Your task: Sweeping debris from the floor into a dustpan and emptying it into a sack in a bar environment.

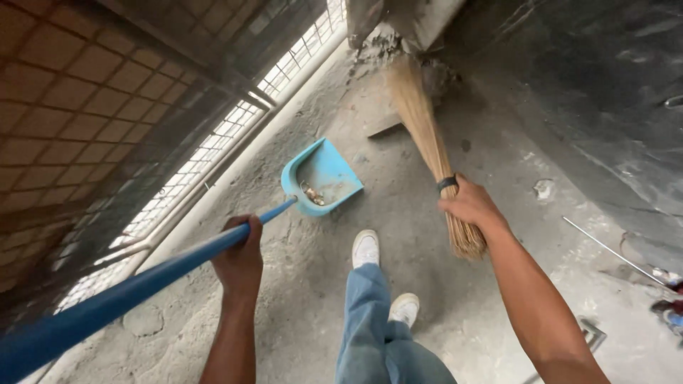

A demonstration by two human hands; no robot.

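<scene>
Down at lower left, the left hand [240,257] has its fingers wrapped tight round a blue handle [135,288] that runs up to a blue dustpan [321,176] sitting on the floor [398,178] mid-frame, with a bit of debris [311,194] inside. Right of centre, the right hand [471,205] is closed round a straw broom [430,153] (grip is near its black band), bristles reaching into the top-centre corner. White shoes [366,249] and jeans [373,320] at bottom centre, a mesh fence [128,121] along the left.
</scene>
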